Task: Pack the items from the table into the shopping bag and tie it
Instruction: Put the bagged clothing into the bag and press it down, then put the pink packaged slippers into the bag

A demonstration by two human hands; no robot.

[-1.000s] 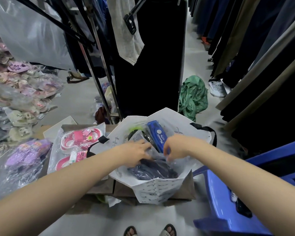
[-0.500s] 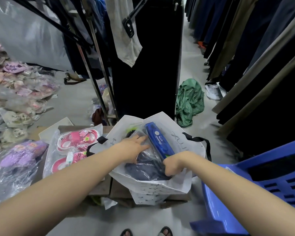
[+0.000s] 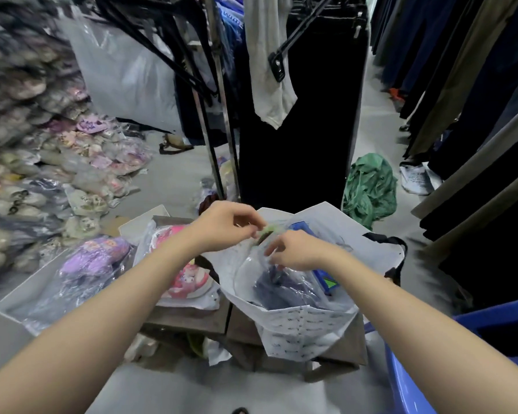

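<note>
While both hands meet over its mouth, the shopping bag: stands open on the right part of the table, white walls up, a black strap hanging off its far right side.
Head view, inside the bag: a dark item in clear wrap lies low in the middle. A blue box leans along the right wall, its long axis running near to far.
Left hand: over the bag's far left rim, fingers curled, pinching a pale green strip. Blur hides what the strip belongs to.
Right hand: just right of the left hand, fingers curled down onto the top of the clear wrap, apparently gripping it.
Pink sandals pack: on the table, just beside the bag's left wall, partly under the left forearm, not yet packed.
Purple slippers pack: farther left, well apart from the bag.
Deciding relation: the pink pack lies left of both hands and slightly nearer. Its long axis runs roughly near to far, alongside the bag wall, and the left hand is the closer one.
Likely step: settling the bag's contents. The left hand looks best placed to fetch the pink pack while the right hand keeps the mouth open. Tying has not begun.
</note>
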